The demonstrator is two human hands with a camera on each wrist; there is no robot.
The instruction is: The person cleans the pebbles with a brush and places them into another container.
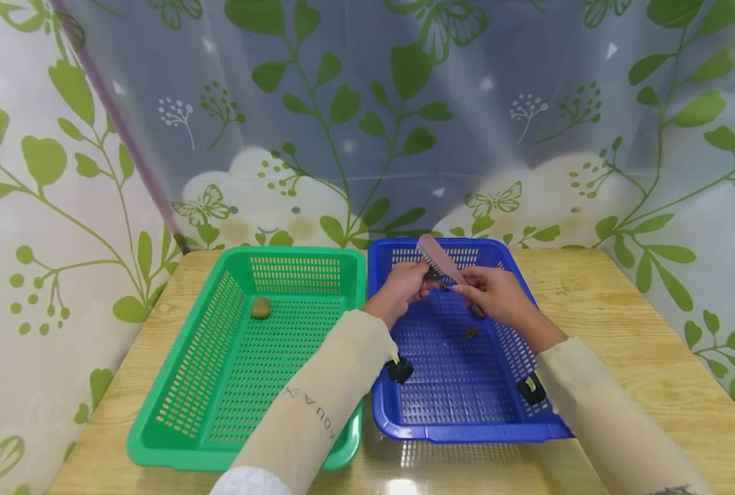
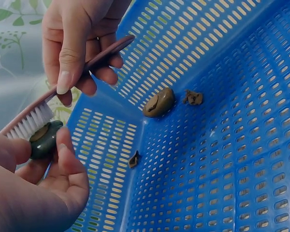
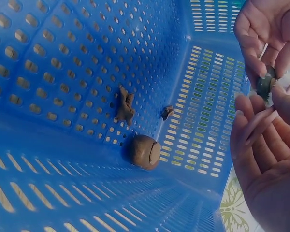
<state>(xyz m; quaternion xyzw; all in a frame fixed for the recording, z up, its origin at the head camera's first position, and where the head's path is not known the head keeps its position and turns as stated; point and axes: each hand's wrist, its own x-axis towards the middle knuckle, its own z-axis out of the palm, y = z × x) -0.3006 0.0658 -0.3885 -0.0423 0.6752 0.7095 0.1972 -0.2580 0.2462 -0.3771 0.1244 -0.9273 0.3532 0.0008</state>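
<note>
Brush (image 1: pixel 439 258) held to dark green stone (image 2: pixel 47 143) over blue basket (image 1: pixel 472 433)

The dark green stone is pinched between thumb and fingers of the left hand (image 1: pixel 406 283), above the far part of the blue basket. The brush, pink with white bristles, is gripped by its handle in the right hand (image 1: pixel 497 292), and its bristles are set against the stone's upper face, where a brown patch is seen. Inside the blue basket, a brown stone (image 2: pixel 159 103) is placed by the side wall, with a brown scrap (image 2: pixel 192 97) just beside it and a smaller scrap (image 2: pixel 134 159) near the far wall. To the left, a tan stone (image 1: pixel 260 307) is held in a green basket (image 1: pixel 175 459). Both baskets are carried by a wooden desk (image 1: pixel 602 302), behind which a leaf-patterned cloth (image 1: pixel 367 137) is hung.
</note>
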